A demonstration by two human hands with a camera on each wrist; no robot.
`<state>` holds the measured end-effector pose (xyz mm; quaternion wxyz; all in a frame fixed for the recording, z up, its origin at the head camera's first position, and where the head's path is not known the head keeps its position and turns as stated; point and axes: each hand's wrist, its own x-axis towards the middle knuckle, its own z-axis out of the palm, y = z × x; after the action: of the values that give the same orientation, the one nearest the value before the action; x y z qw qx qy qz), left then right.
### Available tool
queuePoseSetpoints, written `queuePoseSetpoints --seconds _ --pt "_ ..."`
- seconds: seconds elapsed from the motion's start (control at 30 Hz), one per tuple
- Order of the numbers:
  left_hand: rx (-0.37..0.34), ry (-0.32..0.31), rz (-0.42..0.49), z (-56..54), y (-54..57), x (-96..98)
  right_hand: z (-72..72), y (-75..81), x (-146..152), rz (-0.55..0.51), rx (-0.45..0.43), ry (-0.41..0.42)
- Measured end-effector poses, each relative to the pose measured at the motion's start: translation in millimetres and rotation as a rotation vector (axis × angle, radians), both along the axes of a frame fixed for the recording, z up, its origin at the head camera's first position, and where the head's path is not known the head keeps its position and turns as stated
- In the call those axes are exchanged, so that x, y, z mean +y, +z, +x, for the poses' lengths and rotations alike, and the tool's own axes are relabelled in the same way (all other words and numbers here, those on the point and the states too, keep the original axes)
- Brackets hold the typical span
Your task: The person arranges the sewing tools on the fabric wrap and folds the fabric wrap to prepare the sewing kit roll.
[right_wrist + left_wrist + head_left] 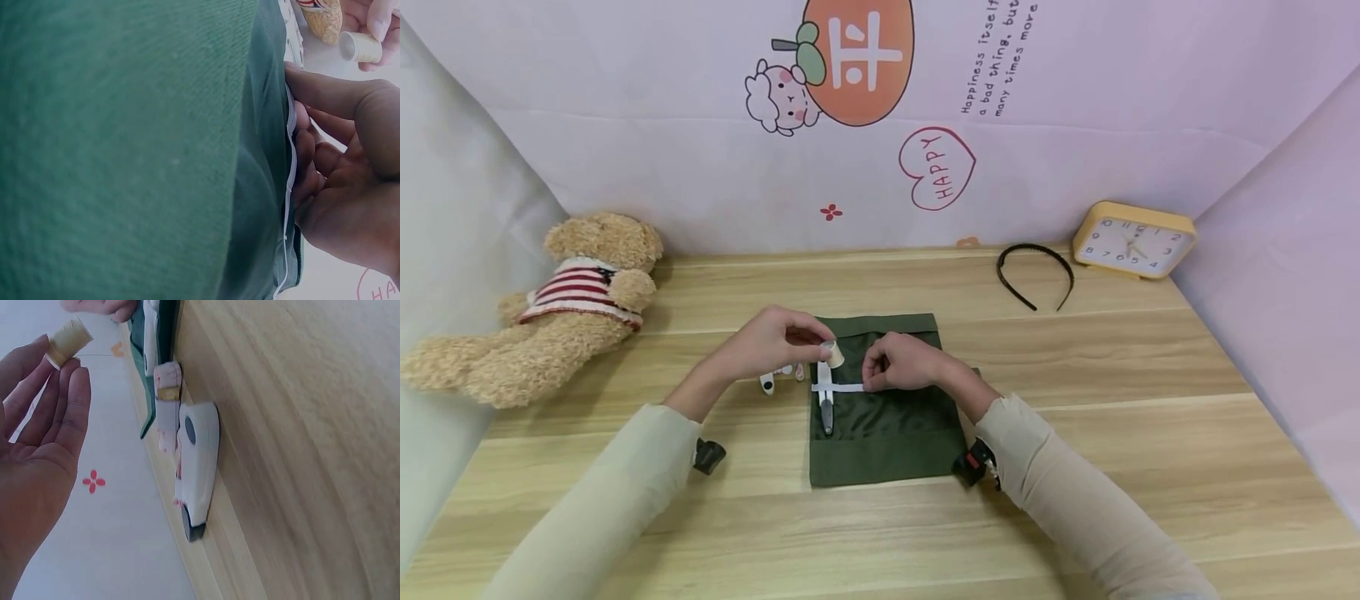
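Observation:
My left hand (767, 343) pinches a spool of cream thread (834, 355) between thumb and fingertips, above the upper left of a dark green fabric case (887, 460). In the left wrist view a fine thread trails from the spool (69, 342). My right hand (906, 362) pinches the white elastic band (848, 387) that runs across the case, as the right wrist view shows along the band (290, 162). Under the band's left end lies a slim white tool with a dark tip (827, 415).
Left of the case lie a white tool with a dark end (200, 462) and a small pinkish-white item (167, 394). A teddy bear (572, 317) lies at the left, a black headband (1036, 247) and a yellow clock (1135, 240) at the back right, before a printed cloth backdrop.

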<state>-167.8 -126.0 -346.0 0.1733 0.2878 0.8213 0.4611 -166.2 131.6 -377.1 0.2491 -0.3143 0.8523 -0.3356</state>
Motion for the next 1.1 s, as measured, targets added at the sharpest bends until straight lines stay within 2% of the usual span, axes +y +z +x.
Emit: queuePoseSetpoints --seconds 0.23,0.37,0.47,0.8,1.1 --pt "0.013 -0.066 -0.053 -2.1 -4.4 18.7 1.1 -0.8 0.7 0.032 0.014 0.008" --pt "0.035 -0.071 -0.111 -5.2 -6.6 29.0 0.9 -1.0 1.2 0.041 0.012 0.012" --pt "0.025 -0.063 -0.137 -7.6 -8.8 33.9 0.4 -1.6 1.8 0.037 0.013 0.026" --pt "0.040 -0.037 -0.170 -12.8 -8.3 36.8 -0.8 0.1 2.5 0.005 0.031 0.035" --pt "0.034 -0.087 -0.215 -15.5 -15.6 35.9 -0.8 0.8 0.8 0.025 0.047 0.046"
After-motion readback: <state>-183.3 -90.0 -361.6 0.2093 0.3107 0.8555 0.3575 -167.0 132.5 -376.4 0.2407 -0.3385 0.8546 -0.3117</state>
